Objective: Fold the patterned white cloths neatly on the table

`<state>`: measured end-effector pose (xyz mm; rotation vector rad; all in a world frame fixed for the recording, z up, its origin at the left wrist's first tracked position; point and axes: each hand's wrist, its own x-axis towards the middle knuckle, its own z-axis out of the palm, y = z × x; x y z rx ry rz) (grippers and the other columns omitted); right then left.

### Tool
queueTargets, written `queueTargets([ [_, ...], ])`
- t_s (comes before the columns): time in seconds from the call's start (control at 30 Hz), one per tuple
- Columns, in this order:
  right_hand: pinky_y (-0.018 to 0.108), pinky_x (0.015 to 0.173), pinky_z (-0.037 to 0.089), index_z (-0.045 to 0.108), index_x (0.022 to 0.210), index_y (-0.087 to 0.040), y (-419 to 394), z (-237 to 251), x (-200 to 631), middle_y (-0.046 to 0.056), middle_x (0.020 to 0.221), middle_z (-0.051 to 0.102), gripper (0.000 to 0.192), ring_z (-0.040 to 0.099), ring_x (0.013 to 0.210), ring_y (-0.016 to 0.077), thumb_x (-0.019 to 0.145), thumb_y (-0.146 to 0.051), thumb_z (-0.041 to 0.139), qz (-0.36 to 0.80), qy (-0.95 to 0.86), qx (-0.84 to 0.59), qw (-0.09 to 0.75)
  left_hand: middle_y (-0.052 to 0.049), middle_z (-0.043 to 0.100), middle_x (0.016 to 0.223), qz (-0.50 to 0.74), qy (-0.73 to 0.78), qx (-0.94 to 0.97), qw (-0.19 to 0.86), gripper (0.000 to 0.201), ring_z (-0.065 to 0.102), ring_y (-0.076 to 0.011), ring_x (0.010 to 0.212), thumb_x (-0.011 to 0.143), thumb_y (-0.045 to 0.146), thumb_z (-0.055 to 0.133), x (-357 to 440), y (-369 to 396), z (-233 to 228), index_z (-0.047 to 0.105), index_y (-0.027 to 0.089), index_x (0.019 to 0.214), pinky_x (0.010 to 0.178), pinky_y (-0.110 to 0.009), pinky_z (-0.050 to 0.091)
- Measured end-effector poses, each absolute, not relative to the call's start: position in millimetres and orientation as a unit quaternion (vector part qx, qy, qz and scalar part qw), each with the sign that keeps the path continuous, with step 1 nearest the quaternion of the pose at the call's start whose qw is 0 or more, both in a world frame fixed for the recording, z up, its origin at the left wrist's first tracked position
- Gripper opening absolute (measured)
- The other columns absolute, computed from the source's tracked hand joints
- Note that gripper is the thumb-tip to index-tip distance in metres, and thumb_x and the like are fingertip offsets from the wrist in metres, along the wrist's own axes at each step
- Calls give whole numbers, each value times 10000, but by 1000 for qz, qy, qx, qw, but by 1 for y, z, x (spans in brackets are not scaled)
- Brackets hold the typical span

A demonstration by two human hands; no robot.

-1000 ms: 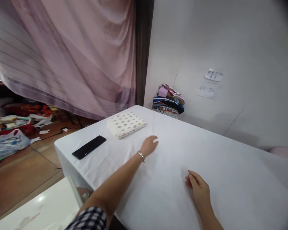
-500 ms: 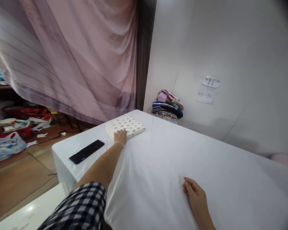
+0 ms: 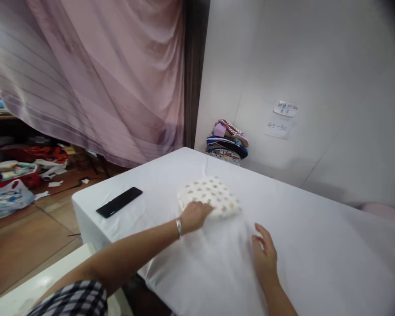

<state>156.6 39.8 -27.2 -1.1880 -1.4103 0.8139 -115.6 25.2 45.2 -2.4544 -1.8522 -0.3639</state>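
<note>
Left hand [image 3: 194,216] has its fingers on the near edge of a folded cloth [image 3: 210,196], white with little printed dots. The fingertips are tucked at the cloth's edge, so can't tell if they're actually pinching it or just pressing down. There's a bracelet [image 3: 178,228] on that wrist.

Right hand [image 3: 265,259] lies flat on the table [image 3: 316,245], fingers loosely apart, holding nothing, just beside the cloth's near right corner but not touching it.

The cloth sits about mid-table, on the white cover. Off to the left near the table edge is a black phone [image 3: 119,202]. At the far corner against the wall there's a stack of clothes [image 3: 228,141], with paper notes [image 3: 281,119] stuck on the wall to its right. A pink curtain [image 3: 102,74] hangs behind on the left.
</note>
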Motion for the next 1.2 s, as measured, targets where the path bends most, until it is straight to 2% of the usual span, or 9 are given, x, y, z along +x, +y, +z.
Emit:
queueTargets([
  [0.13, 494, 1015, 313, 578, 1151, -226, 23, -5, 159, 66, 1279, 501, 407, 411, 1209, 275, 749, -287, 562, 225, -761, -350, 498, -39, 640, 991, -209, -487, -848, -20, 385, 558, -188, 962, 785, 80, 384, -72, -32, 28, 559, 243, 1087, 846, -344, 417],
  [0.23, 446, 978, 382, 510, 1242, -245, 13, 3, 156, 64, 1223, 552, 470, 482, 1147, 249, 777, -281, 565, 234, -852, -279, 375, -38, 615, 1089, -257, -494, -830, -28, 528, 525, -195, 1058, 678, 23, 410, -71, -51, 21, 535, 248, 1139, 934, -381, 382],
  [0.33, 435, 976, 385, 448, 1298, -238, 10, 4, 150, 74, 1271, 514, 547, 460, 1171, 256, 780, -349, 583, 188, -885, -278, 323, -69, 531, 1236, -299, -575, -762, -7, 644, 444, -231, 1175, 604, 23, 444, -79, -58, 10, 486, 232, 1212, 998, -422, 334],
  [0.47, 489, 1020, 296, 442, 1302, -246, 10, 2, 144, 82, 1320, 467, 556, 394, 1228, 281, 789, -421, 564, 113, -908, -300, 269, -112, 380, 1372, -342, -700, -626, -41, 693, 348, -269, 1259, 662, 163, 536, -82, -67, -1, 334, 187, 1325, 1006, -427, 340],
  [0.63, 483, 1038, 253, 447, 1292, -237, 8, 0, 143, 68, 1345, 441, 515, 355, 1260, 264, 812, -401, 534, 113, -913, -314, 234, -114, 399, 1359, -404, -731, -514, -194, 790, 465, -261, 1169, 716, 322, 575, -75, -70, 5, 180, 187, 1387, 965, -393, 381],
  [0.8, 444, 1009, 304, 589, 1128, -224, 5, 1, 133, 70, 1180, 590, 337, 481, 1152, 244, 823, -337, 500, 227, -840, -372, 323, -120, 456, 1314, -494, -703, -408, -308, 873, 497, -248, 1131, 637, 255, 655, -71, -62, 7, 202, 184, 1380, 950, -362, 396],
  [0.97, 372, 781, 486, 599, 1057, -175, 33, 21, 170, 69, 942, 666, 462, 613, 879, 220, 766, -518, 494, 467, -493, -462, 570, -98, 454, 1324, -574, -606, -337, -436, 745, 516, -223, 1113, 656, 175, 585, -68, -60, 2, 295, 219, 1341, 893, -316, 456],
  [1.1, 401, 789, 496, 543, 1132, -265, 69, 14, 238, 50, 1039, 639, 508, 586, 982, 208, 810, -585, 312, 482, -288, -400, 724, -89, 425, 1351, -583, -556, -304, -509, 703, 511, -214, 1127, 663, 165, 559, -68, -61, 11, 320, 222, 1322, 868, -301, 479],
  [1.2, 433, 805, 497, 537, 1119, -277, 83, -10, 260, 49, 1097, 617, 473, 576, 1017, 208, 802, -552, 319, 503, -243, -426, 712, -131, 369, 1384, -565, -554, -262, -553, 715, 536, -210, 1100, 725, 296, 575, -66, -56, 23, 249, 190, 1353, 843, -292, 492],
])
